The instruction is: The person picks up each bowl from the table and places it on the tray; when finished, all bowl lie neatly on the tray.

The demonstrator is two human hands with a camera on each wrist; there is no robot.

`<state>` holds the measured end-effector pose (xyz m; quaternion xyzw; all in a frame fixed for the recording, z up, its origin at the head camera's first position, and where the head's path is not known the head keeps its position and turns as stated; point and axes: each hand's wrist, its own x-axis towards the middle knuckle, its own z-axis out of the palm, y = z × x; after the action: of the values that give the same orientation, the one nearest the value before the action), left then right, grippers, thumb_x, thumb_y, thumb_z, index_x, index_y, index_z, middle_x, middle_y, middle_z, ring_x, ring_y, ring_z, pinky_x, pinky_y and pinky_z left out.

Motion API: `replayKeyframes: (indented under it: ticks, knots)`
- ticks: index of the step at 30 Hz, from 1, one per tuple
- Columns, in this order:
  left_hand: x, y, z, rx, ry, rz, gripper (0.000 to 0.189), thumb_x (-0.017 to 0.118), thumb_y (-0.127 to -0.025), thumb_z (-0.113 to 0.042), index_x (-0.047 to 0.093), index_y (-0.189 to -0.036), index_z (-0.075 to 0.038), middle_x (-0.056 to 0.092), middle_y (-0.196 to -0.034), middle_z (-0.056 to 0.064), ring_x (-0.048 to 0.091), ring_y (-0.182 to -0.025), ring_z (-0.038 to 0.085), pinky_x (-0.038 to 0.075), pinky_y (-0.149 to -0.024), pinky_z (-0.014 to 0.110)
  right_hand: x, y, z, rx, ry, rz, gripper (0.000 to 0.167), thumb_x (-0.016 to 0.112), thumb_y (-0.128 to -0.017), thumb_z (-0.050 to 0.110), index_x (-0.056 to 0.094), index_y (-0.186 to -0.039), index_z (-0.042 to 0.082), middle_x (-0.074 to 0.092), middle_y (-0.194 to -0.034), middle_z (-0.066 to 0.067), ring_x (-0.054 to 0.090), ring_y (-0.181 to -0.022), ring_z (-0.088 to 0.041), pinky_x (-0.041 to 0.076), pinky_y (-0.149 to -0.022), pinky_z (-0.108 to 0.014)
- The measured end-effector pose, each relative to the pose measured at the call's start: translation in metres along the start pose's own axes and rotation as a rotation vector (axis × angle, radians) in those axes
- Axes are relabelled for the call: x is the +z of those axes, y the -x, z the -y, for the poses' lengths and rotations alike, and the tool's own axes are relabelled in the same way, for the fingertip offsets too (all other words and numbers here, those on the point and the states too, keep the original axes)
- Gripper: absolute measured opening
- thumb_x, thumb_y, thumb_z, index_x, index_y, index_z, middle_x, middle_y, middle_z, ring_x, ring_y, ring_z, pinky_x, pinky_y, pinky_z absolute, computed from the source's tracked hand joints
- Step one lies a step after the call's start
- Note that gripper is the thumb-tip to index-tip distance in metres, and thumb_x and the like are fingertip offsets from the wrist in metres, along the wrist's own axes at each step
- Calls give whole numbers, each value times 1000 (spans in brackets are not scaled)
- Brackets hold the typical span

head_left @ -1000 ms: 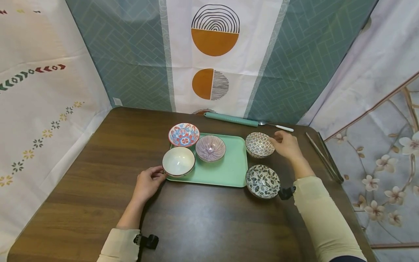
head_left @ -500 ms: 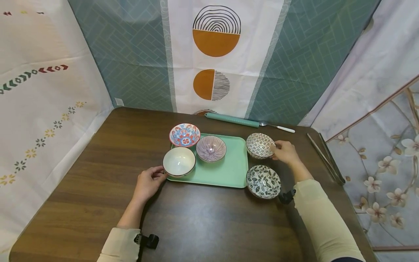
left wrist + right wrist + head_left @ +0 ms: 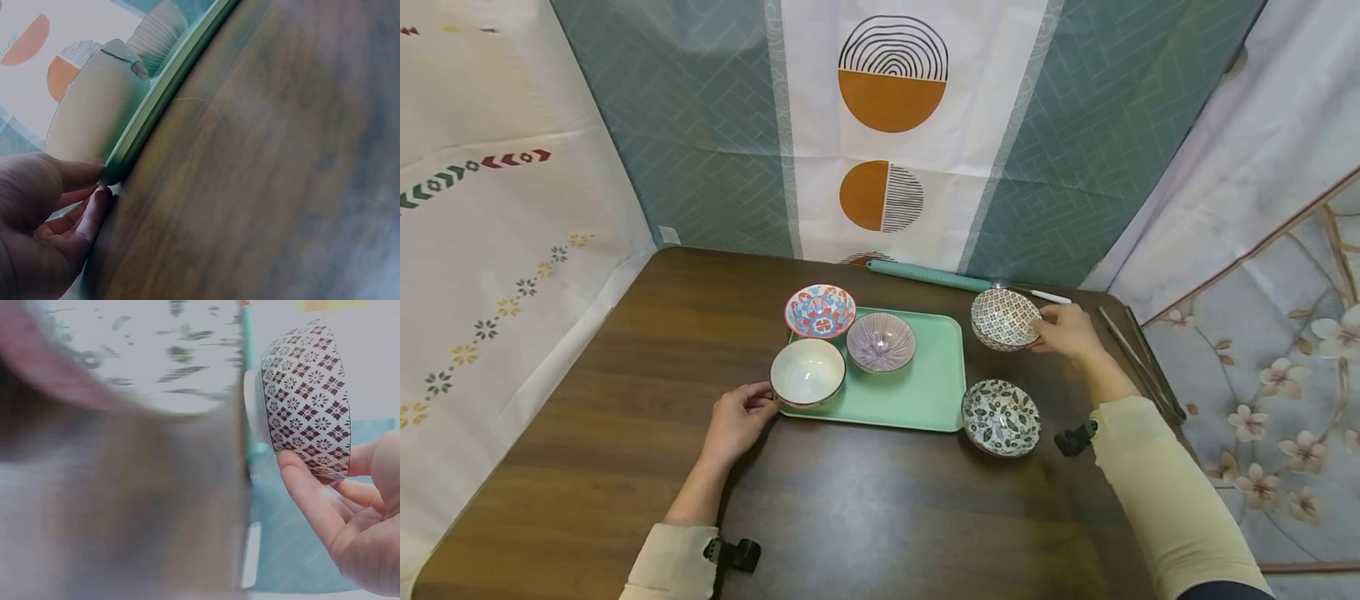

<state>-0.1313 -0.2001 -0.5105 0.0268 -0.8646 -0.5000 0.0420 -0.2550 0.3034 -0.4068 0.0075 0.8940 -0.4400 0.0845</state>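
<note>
My right hand [image 3: 1070,332] pinches the rim and side of a small bowl with a dark lattice-and-flower pattern [image 3: 307,400], held off the table at the tray's right. My left hand [image 3: 737,423] pinches the near left corner of the green tray [image 3: 934,367], thumb above and fingers below, as the left wrist view shows. Close to that hand, a cream bowl with a dark rim [image 3: 807,372] sits on the tray. Beside it are a purple striped bowl [image 3: 881,342] and a red-and-blue floral bowl [image 3: 820,312] at the far left corner. A leaf-patterned bowl [image 3: 1001,417] stands at the near right corner.
Along the table's back edge lie a long teal tube-like object [image 3: 928,276] and a thin utensil with a white handle [image 3: 1051,296]. Long metal tongs [image 3: 1142,362] lie near the right edge. Fabric hangings surround the brown wooden table [image 3: 850,517].
My right hand has taken hold of the lattice-patterned bowl, lifted it and moved it slightly right, away from the tray. My left hand stays at the tray corner.
</note>
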Motion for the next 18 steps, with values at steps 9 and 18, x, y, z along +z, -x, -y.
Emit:
replayKeyframes:
  ticks: [9, 18]
  knots:
    - [-2, 1, 0, 9, -8, 2, 31, 75, -91, -4, 69, -118, 10, 72, -101, 21, 71, -91, 30, 56, -73, 18, 15, -15, 39, -14, -28, 61, 43, 49, -104, 4, 44, -138, -21, 55, -122, -37, 67, -74, -16, 61, -74, -33]
    - [-2, 1, -1, 1, -4, 2, 31, 74, -91, -3, 68, -119, 11, 72, -101, 22, 71, -91, 30, 56, -73, 19, 64, -35, 36, 80, -58, 111, 43, 48, -103, 2, 42, -140, -20, 59, -119, -38, 74, -77, -26, 61, -73, -32]
